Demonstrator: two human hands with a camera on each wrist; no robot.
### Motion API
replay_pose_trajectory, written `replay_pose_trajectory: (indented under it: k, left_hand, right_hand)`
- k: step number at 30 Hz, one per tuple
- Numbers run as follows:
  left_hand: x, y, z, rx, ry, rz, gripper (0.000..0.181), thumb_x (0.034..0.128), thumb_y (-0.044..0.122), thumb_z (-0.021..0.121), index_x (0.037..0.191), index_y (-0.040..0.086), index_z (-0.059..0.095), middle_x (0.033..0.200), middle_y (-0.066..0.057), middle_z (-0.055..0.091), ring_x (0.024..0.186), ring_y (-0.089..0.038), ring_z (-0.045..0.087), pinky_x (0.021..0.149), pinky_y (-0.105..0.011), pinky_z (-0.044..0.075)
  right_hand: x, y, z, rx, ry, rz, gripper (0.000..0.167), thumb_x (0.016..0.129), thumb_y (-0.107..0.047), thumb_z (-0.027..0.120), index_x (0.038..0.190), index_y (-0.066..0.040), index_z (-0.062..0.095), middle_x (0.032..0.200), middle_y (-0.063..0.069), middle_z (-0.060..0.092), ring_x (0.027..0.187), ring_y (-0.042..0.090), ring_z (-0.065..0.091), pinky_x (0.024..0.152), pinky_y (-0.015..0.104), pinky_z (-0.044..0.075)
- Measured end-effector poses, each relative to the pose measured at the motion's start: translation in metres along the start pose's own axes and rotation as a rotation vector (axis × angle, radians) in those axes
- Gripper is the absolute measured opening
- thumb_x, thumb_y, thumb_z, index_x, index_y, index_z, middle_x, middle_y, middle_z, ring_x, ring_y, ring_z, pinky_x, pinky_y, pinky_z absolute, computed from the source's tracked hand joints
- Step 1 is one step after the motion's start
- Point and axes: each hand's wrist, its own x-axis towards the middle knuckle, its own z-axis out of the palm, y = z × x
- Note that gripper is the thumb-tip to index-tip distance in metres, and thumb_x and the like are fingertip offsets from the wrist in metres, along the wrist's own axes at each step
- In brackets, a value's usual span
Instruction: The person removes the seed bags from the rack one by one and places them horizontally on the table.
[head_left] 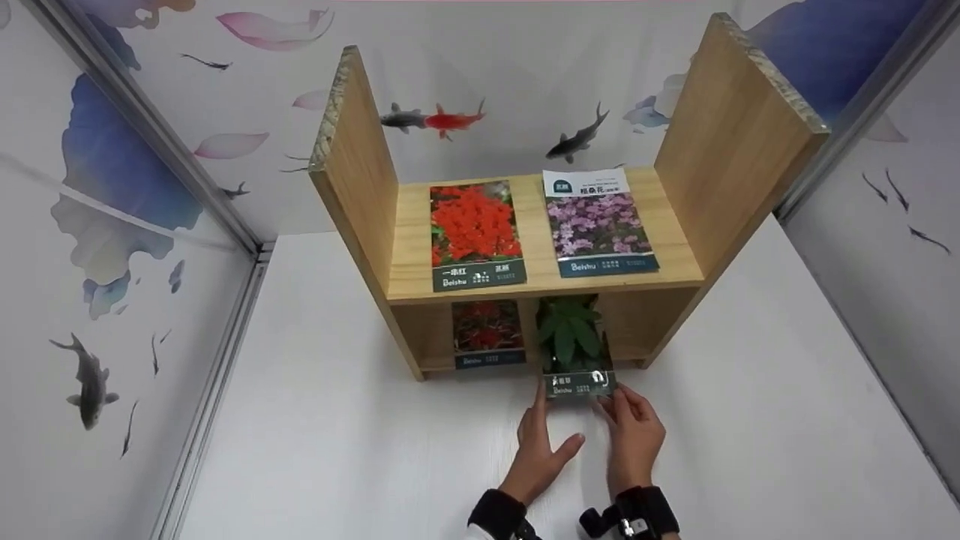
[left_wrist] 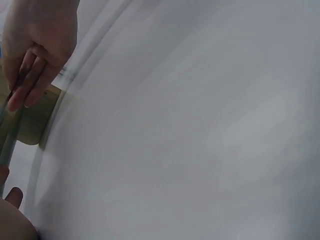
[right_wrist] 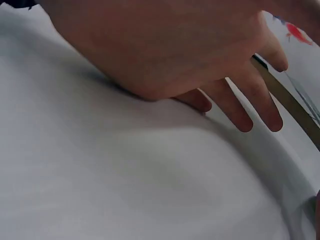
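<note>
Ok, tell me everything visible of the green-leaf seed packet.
The green-leaf seed packet looks like glossy film or paper, printed with broad green leaves on a dark ground; a band at its near end carries pale lettering, including "Beishu". It juts from beneath the wooden shelf board, right of centre, its far end hidden. The right hand pinches its near right corner; the left hand touches its near left edge.

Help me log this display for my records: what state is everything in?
Wooden shelf: standing, front open.
Upper red-flower packet: lying face up.
Purple-flower packet: lying face up.
Lower red-flower packet: upper part hidden.
Green-leaf packet: jutting from the shelf, held.
Left hand: thumb spread, fingers at that packet's edge.
Right hand: pinching that packet's near right corner.
Wrist straps: worn.
</note>
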Motion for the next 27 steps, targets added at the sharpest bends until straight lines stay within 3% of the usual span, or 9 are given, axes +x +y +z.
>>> replay_pose_trajectory:
  k: [4,9,11,16,21,24,27]
  left_hand:
    - [-0.005,0.000,-0.002,-0.065,0.022,-0.035,0.078,0.0873,0.040,0.053,0.143,0.032,0.000,0.140,0.001,0.030,0.125,-0.017,0.030,0.096,-0.049,0.026]
    - [-0.012,-0.004,-0.004,-0.257,0.062,-0.088,0.064,0.0912,0.035,0.049,0.142,0.036,0.009,0.125,0.005,0.047,0.114,-0.012,0.045,0.090,-0.037,0.037]
    - [-0.016,-0.004,-0.006,-0.291,0.088,-0.104,0.060,0.0917,0.035,0.048,0.141,0.036,0.014,0.120,0.006,0.050,0.109,-0.011,0.049,0.086,-0.033,0.040]
    - [-0.020,0.001,-0.013,-0.289,0.180,-0.142,0.050,0.0904,0.040,0.049,0.136,0.032,0.031,0.107,0.007,0.057,0.096,-0.008,0.055,0.079,-0.029,0.044]
    - [-0.020,0.007,-0.022,-0.277,0.249,-0.187,0.043,0.0890,0.045,0.047,0.129,0.032,0.040,0.094,0.007,0.061,0.084,-0.012,0.058,0.071,-0.029,0.043]
    - [-0.019,0.008,-0.028,-0.281,0.252,-0.203,0.041,0.0892,0.043,0.048,0.128,0.033,0.041,0.088,0.008,0.061,0.079,-0.017,0.059,0.066,-0.028,0.042]
    - [-0.019,0.011,-0.034,-0.336,0.217,-0.210,0.040,0.0910,0.032,0.051,0.130,0.030,0.041,0.081,-0.001,0.061,0.074,-0.022,0.061,0.059,-0.029,0.045]
  right_hand:
    - [-0.006,-0.003,0.001,-0.014,-0.021,0.040,0.036,0.086,-0.026,0.060,0.119,-0.012,0.055,0.099,0.016,0.059,0.088,0.022,0.061,0.076,0.027,0.048]
    - [-0.017,-0.004,0.000,-0.159,-0.115,0.075,0.035,0.091,-0.017,0.047,0.126,-0.019,0.050,0.098,0.014,0.054,0.086,0.020,0.056,0.072,0.028,0.048]
    - [-0.022,-0.004,-0.001,-0.223,-0.147,0.075,0.036,0.092,-0.016,0.044,0.128,-0.022,0.049,0.098,0.012,0.054,0.086,0.020,0.054,0.070,0.029,0.048]
    - [-0.033,-0.006,-0.007,-0.297,-0.200,0.043,0.039,0.092,-0.013,0.043,0.130,-0.022,0.047,0.093,0.013,0.051,0.080,0.021,0.053,0.067,0.029,0.048]
    - [-0.042,-0.009,-0.013,-0.308,-0.277,-0.001,0.046,0.088,-0.005,0.045,0.131,-0.020,0.045,0.086,0.014,0.050,0.073,0.019,0.054,0.065,0.029,0.049]
    - [-0.047,-0.011,-0.015,-0.286,-0.343,-0.011,0.052,0.086,0.001,0.044,0.134,-0.020,0.042,0.081,0.014,0.050,0.070,0.018,0.054,0.064,0.030,0.048]
    - [-0.051,-0.012,-0.016,-0.284,-0.402,0.001,0.058,0.084,0.004,0.043,0.137,-0.019,0.037,0.077,0.014,0.050,0.068,0.017,0.053,0.063,0.031,0.048]
